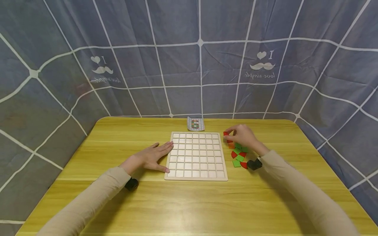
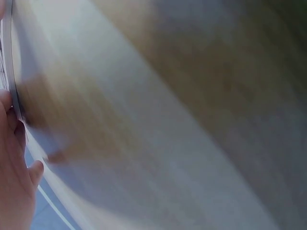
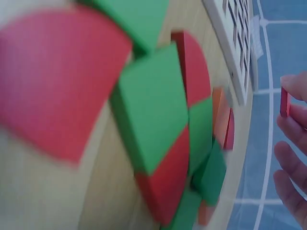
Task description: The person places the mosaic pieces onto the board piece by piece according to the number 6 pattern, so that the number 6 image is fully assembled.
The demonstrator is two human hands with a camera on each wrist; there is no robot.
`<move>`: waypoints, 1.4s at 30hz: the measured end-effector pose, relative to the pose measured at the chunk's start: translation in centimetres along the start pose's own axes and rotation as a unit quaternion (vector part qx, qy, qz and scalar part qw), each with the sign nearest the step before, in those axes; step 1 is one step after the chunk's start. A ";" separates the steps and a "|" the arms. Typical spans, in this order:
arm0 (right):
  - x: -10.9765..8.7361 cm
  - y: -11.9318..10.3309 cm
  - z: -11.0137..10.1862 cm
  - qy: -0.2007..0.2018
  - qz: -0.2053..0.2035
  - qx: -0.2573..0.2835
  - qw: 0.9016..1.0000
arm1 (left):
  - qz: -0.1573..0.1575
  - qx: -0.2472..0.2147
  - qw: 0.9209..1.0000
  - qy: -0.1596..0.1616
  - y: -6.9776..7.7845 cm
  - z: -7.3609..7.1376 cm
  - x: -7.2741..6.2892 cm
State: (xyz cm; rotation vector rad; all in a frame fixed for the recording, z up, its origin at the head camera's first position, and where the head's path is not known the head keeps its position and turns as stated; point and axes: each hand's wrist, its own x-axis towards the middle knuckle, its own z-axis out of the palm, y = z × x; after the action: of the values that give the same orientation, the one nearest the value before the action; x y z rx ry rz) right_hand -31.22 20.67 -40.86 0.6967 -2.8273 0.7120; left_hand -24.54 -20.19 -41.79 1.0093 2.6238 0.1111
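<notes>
A pale wooden grid board [image 1: 196, 152] with bare square cells lies flat on the table. My left hand [image 1: 153, 158] rests at its left edge, fingers spread and fairly straight, the fingertips touching the rim. Beyond the board's right side, my right hand [image 1: 244, 136] pinches a small red tile [image 3: 284, 102] between thumb and index finger, while its other fingers curl loosely. Below that hand lies a cluster of loose tiles: a green square tile [image 1: 237, 163], a red quarter-round tile [image 1: 243, 165], an orange tile [image 1: 231, 145] and several others, some overlapping and partly hidden.
A small paper card [image 1: 195, 124] with a coloured pattern on a grid lies behind the board. The wooden table [image 1: 183, 206] ends at a grey-blue curtain [image 1: 177, 65] with white lines. Black wrist cameras sit under both sleeves.
</notes>
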 end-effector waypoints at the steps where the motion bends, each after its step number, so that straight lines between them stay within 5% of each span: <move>1: 0.0 -0.2 0.2 0.000 0.000 0.003 1.000 | -0.001 0.000 1.000 -0.001 0.0 0.0 0.0; 42: 3.4 -6.1 5.1 -0.068 0.007 0.033 0.997 | 0.004 -0.001 1.000 0.000 -0.1 -0.2 0.0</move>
State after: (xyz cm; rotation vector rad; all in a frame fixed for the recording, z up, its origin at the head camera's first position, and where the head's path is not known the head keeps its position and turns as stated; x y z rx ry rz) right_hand -31.44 12.06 -42.02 0.7625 -2.9454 0.7942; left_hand -24.65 -20.25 -41.57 1.0188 2.6206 0.1150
